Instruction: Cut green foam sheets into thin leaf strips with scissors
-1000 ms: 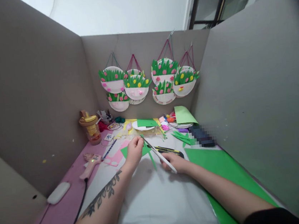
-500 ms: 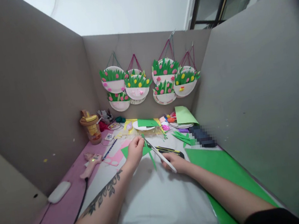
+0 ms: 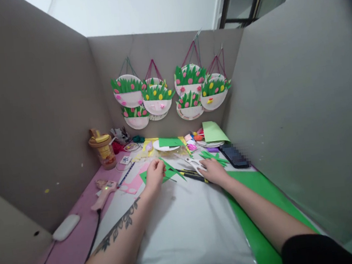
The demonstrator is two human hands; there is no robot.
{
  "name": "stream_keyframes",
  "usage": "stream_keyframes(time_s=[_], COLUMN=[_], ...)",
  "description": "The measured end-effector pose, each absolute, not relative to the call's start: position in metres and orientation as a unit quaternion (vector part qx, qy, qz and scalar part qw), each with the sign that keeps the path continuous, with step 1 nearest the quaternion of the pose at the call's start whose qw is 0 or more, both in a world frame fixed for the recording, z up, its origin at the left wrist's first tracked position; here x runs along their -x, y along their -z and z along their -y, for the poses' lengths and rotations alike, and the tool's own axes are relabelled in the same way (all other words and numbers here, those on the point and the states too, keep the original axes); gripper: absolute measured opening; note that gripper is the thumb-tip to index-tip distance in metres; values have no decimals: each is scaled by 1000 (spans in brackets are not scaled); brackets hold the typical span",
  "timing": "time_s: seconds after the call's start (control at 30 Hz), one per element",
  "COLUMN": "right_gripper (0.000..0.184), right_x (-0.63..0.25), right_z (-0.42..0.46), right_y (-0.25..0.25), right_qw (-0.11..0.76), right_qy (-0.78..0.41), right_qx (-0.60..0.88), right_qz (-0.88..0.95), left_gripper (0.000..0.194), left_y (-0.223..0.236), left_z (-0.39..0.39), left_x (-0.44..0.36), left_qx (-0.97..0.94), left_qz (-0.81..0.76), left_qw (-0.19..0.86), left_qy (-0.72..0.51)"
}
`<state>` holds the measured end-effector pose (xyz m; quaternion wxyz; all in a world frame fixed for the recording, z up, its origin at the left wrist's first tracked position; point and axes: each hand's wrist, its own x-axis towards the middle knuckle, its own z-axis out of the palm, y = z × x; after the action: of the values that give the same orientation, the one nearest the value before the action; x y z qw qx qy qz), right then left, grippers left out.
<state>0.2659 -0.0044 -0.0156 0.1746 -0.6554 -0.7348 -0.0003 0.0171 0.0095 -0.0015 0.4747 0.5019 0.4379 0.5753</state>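
Note:
My left hand (image 3: 155, 172) is closed in a pinch on a narrow pointed green paper strip (image 3: 174, 170), which slants down to the right from the fingers. Beneath it lies a larger piece of green paper (image 3: 143, 177). My right hand (image 3: 214, 171) is closed on the handles of white scissors (image 3: 195, 163), held low over the work surface with the blades pointing away to the left. Cut green paper blades (image 3: 214, 158) lie just beyond that hand. Black and yellow craft knives (image 3: 194, 176) rest between my hands, partly covered by the right fingers.
A pink glue gun (image 3: 107, 194), a lidded cup (image 3: 102, 151) and a white case (image 3: 66, 227) stand on the left. A phone (image 3: 236, 157) and a large green sheet (image 3: 253, 199) lie right. Paper-plate baskets (image 3: 157, 104) hang on the back panel. Grey panels enclose the desk.
My right hand has moved forward and right with the scissors, away from the green strip. The strip in my left hand now slants rightward instead of hanging down. The view has shifted slightly.

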Motion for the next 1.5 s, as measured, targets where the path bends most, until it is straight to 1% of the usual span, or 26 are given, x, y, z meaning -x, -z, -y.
stream_keyframes(time_s=[0.07, 0.13, 0.2, 0.27, 0.33, 0.37, 0.43, 0.5, 0.57, 0.67, 0.77, 0.9, 1.03, 1.17, 1.3, 1.5], right_gripper=[36, 35, 31, 28, 29, 31, 37, 40, 39, 35, 30, 26, 27, 30, 30, 19], right_x=[-271, -275, -275, -270, -258, -250, -233, -218, -209, -205, -205, -203, -203, -205, -204, -196], right_z=[1, -1, -1, 2, 10, 15, 26, 36, 43, 47, 49, 48, 47, 47, 46, 45], right_y=[17, 16, 13, 10, 7, 6, 5, 5, 4, 2, 2, 4, 5, 5, 9, 17], right_qw=[163, 177, 217, 274, 329, 345, 348, 326, 312, 308, 319, 348, 365, 368, 377, 391], right_qy=[-17, -44, -68, -94, -165, -226, -350, -431, -476, -509, -509, -458, -413, -405, -383, -305], right_qx=[669, 682, 687, 669, 613, 568, 498, 468, 461, 467, 476, 481, 485, 469, 466, 493], right_qz=[725, 708, 690, 684, 699, 712, 713, 699, 681, 655, 642, 661, 679, 693, 703, 715], left_gripper=[16, 19, 22, 23, 24, 25, 27, 31, 35, 36, 35, 40, 35, 33, 29, 20], left_y=[5, 8, 10, 10, 8, 6, 4, 2, 0, -1, -3, -3, 4, 9, 11, 13], left_z=[-12, -13, -12, -9, -4, 0, 6, 11, 14, 17, 19, 22, 19, 14, 13, 16], left_x=[-17, -18, -20, -23, -26, -28, -32, -34, -36, -38, -38, -37, -36, -34, -35, -40], left_qx=[-487, -478, -478, -482, -489, -493, -499, -503, -512, -524, -536, -589, -650, -665, -665, -645], left_qz=[-444, -441, -434, -426, -411, -399, -369, -337, -315, -309, -324, -354, -354, -356, -363, -378], left_qw=[491, 512, 532, 548, 559, 566, 588, 611, 622, 623, 618, 589, 544, 532, 524, 503], left_qy=[-570, -561, -548, -536, -528, -526, -518, -509, -502, -493, -475, -426, -395, -385, -390, -435])
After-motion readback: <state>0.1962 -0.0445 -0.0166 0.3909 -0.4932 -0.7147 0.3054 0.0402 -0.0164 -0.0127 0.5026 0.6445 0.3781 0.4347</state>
